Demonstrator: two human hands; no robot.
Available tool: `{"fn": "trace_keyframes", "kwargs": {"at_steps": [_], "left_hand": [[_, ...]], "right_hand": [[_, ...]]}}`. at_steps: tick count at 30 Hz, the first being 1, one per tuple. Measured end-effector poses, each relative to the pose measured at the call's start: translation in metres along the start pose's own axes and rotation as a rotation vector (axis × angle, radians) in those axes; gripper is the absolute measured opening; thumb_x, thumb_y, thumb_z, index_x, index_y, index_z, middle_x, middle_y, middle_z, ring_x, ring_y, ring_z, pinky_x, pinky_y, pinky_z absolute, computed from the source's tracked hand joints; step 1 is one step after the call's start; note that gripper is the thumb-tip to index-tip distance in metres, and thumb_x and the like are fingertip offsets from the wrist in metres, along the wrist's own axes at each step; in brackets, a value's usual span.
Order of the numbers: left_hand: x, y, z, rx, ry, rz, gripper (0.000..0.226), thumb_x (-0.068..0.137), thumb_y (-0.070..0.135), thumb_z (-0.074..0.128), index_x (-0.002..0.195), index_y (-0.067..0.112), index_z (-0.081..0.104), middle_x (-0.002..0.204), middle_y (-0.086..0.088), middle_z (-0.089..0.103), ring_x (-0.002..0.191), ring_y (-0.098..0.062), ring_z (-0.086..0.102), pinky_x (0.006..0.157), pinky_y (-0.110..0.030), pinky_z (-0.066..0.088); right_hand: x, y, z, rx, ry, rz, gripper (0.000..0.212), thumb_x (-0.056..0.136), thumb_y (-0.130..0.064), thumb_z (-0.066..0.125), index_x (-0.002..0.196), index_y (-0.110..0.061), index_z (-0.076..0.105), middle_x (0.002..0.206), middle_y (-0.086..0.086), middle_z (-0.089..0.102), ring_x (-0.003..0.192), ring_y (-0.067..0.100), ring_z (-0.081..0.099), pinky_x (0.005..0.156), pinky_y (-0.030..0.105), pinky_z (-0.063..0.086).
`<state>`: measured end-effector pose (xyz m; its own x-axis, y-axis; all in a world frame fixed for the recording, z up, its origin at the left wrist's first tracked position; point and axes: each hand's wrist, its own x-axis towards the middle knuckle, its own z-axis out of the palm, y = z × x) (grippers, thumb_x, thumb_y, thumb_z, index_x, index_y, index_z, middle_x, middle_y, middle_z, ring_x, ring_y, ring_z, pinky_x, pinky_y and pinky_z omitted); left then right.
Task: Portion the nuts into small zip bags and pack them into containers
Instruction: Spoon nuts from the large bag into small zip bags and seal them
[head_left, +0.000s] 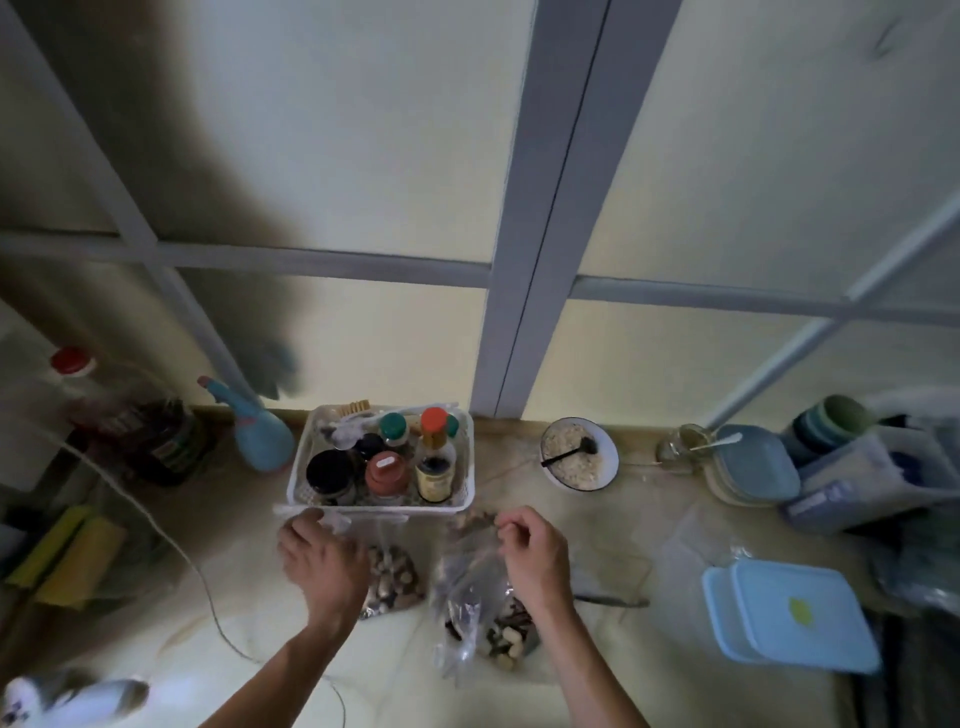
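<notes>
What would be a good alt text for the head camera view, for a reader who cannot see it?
Two bare hands work over clear bags of nuts on a counter: the left hand holds a small zip bag of nuts, the right hand pinches a larger bag. Behind stands a white basket of jars; light blue containers lie right.

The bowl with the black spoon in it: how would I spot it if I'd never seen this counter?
Start at the white basket of bottles by the window. To its right on the counter stands a round white bowl of pale oats. Unlike the glass jar beside it, it is open, wide and holds a black spoon.
</notes>
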<state>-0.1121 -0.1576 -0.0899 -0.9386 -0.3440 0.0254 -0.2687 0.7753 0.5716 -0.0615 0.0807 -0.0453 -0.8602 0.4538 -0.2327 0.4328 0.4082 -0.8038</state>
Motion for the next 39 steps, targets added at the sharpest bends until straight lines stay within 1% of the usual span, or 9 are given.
{"fn": "trace_keyframes", "kwargs": {"at_steps": [4,7,10,13,16,18,25,31,39], "left_hand": [[-0.040,0.054,-0.002,-0.225,-0.077,0.263,0.049,0.073,-0.003,0.069,0.116,0.003,0.045,0.116,-0.012,0.041,0.104,-0.033,0.044,0.089,-0.048,0.044],[-0.068,0.099,-0.009,-0.351,-0.210,0.506,0.031,0.078,-0.001,0.065,0.101,0.017,0.054,0.109,0.005,0.042,0.095,-0.016,0.051,0.079,-0.032,0.046],[-0.095,0.141,-0.013,-0.424,-0.457,0.721,0.023,0.075,0.002,0.055,0.087,0.022,0.058,0.093,0.011,0.050,0.084,-0.007,0.054,0.073,-0.024,0.046],[-0.128,0.170,-0.003,-0.383,-0.830,0.855,0.024,0.077,0.007,0.051,0.090,0.023,0.064,0.089,0.008,0.059,0.080,-0.006,0.058,0.073,-0.026,0.050],[-0.155,0.181,0.020,-0.230,-0.999,0.899,0.025,0.082,0.014,0.050,0.096,0.025,0.067,0.094,0.004,0.062,0.082,-0.009,0.060,0.076,-0.022,0.050],[-0.165,0.181,0.036,-0.177,-1.036,0.870,0.025,0.082,0.016,0.050,0.097,0.024,0.069,0.096,0.001,0.064,0.083,-0.010,0.061,0.074,-0.014,0.046],[-0.198,0.196,0.091,-0.110,-1.141,0.510,0.019,0.080,0.032,0.055,0.095,0.042,0.062,0.101,0.012,0.068,0.087,-0.006,0.065,0.085,-0.025,0.054],[-0.224,0.200,0.132,-0.178,-1.178,0.199,0.036,0.088,0.009,0.068,0.115,0.030,0.059,0.116,-0.005,0.065,0.093,-0.006,0.062,0.081,-0.017,0.053],[-0.223,0.208,0.136,-0.370,-0.871,-0.045,0.028,0.089,-0.007,0.057,0.101,0.015,0.069,0.093,-0.011,0.072,0.069,-0.012,0.070,0.060,-0.021,0.048]], "right_hand": [[-0.002,0.017,-0.013,-0.014,-0.006,0.021,0.025,0.094,-0.007,0.056,0.088,-0.026,0.072,0.090,-0.011,0.074,0.082,0.008,0.070,0.079,0.029,0.058],[0.002,0.027,-0.031,-0.039,0.049,0.004,0.022,0.091,-0.005,0.058,0.090,-0.020,0.075,0.090,-0.006,0.076,0.084,0.012,0.068,0.078,0.027,0.053],[0.009,0.040,-0.060,-0.028,0.093,0.040,0.019,0.092,-0.005,0.061,0.089,-0.018,0.075,0.090,-0.003,0.076,0.085,0.016,0.068,0.076,0.028,0.051],[0.017,0.060,-0.098,-0.020,0.121,0.073,0.019,0.093,-0.006,0.061,0.092,-0.019,0.075,0.094,-0.003,0.076,0.091,0.018,0.069,0.080,0.028,0.051],[0.019,0.077,-0.135,-0.013,0.117,0.113,0.022,0.094,-0.006,0.057,0.095,-0.019,0.074,0.099,-0.004,0.075,0.096,0.017,0.067,0.081,0.025,0.047],[0.018,0.086,-0.153,-0.009,0.121,0.126,0.022,0.094,-0.006,0.056,0.096,-0.018,0.074,0.100,-0.003,0.074,0.096,0.017,0.066,0.081,0.024,0.045],[0.019,0.125,-0.233,-0.004,0.241,0.117,0.024,0.095,-0.004,0.054,0.096,-0.019,0.073,0.100,-0.003,0.074,0.096,0.016,0.066,0.080,0.024,0.046],[0.029,0.160,-0.265,-0.027,0.243,0.142,0.023,0.092,-0.002,0.056,0.092,-0.017,0.074,0.099,0.002,0.076,0.098,0.023,0.067,0.087,0.032,0.048],[0.083,0.153,-0.269,-0.212,0.093,0.031,0.020,0.095,-0.017,0.051,0.081,-0.015,0.066,0.085,0.001,0.070,0.082,0.022,0.064,0.072,0.038,0.053]]}}
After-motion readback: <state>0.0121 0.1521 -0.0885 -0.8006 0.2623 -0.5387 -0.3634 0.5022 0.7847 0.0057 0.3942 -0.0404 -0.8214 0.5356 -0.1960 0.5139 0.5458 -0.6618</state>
